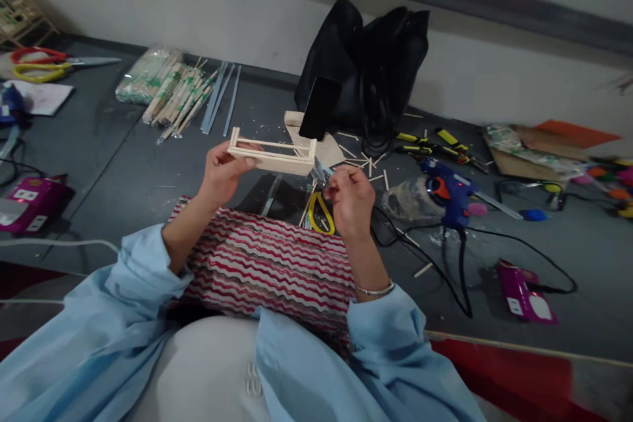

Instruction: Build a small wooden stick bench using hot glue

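My left hand (221,175) is closed round the left end of a small frame of pale wooden sticks (284,163), its thumb on the flat front side. The frame is held level above the table. My right hand (351,198) is close to the frame's right end, thumb and fingers pinched together. A shiny, greyish clear piece (319,173) shows between those fingers and the frame; whether my fingers grip it is unclear. Yellow-handled scissors (321,214) lie just below my right hand, and a thin cutter (271,194) lies below the frame.
A blue glue gun (448,191) rests on a clear plastic container (408,201) at right, its black cord trailing. Behind are a phone (320,107), a black bag (370,59), pliers (445,145) and loose sticks (355,159). Bundled sticks (173,95) and red-handled scissors (39,55) lie left.
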The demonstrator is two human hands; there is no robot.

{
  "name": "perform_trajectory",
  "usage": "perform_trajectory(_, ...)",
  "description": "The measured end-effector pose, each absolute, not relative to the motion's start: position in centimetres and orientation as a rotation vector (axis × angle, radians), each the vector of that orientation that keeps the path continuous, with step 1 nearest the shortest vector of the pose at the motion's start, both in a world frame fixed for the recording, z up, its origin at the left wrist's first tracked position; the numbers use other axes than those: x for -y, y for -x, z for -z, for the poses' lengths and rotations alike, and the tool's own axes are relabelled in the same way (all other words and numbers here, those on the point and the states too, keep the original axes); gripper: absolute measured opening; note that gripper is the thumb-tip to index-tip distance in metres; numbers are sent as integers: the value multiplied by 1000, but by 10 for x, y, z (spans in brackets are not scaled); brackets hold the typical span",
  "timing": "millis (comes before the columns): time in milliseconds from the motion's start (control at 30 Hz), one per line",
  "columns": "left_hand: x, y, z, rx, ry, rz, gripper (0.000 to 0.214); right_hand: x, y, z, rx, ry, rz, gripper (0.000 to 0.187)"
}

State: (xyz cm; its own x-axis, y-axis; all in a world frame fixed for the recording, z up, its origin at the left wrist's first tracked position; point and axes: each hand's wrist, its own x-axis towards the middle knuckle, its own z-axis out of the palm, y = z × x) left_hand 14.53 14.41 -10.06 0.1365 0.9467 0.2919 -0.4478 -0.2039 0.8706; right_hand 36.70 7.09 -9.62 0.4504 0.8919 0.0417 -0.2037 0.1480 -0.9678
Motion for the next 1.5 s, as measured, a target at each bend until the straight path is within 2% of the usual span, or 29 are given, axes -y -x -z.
perform_trajectory(133,-142,-142,97,-628,-1462,-1540,17,-71,-364,101,753,1161,-1130,37)
perform_trajectory(300,-145,-138,100,-622,-2097,-1396,19,-69,-362,101,664,1101,-1515,49)
perform_trajectory(400,-146,-139,103,-518,-2336,-1301,17,-70,-363,101,651,1081,-1610,51)
perform_trajectory(633,-142,-141,104,-450,-2669,-1469,13,-68,-362,102,740,1001,-1544,32)
perform_trajectory(767,-137,-147,105,-407,-2757,-1560,16,-66,-356,101,738,1016,-1476,36)
perform_trajectory(967,-129,-153,110,-406,-2841,-1346,17,-69,-356,103,637,1042,-1448,30)
perform_trajectory(1100,-126,-148,108,-463,-2855,-1261,35,-72,-359,107,561,1055,-1391,23)
perform_trajectory(1233,-130,-137,104,-511,-2625,-1367,59,-76,-363,110,505,1028,-1305,17)
perform_trajectory(1333,-139,-134,100,-646,-2069,-1530,72,-77,-366,111,492,1032,-1256,14)
perform_trajectory(1400,-144,-136,99,-703,-1599,-1472,66,-76,-366,111,529,1043,-1246,14)
perform_trajectory(1500,-147,-146,102,-653,-1053,-1101,53,-74,-363,109,595,1060,-1277,18)
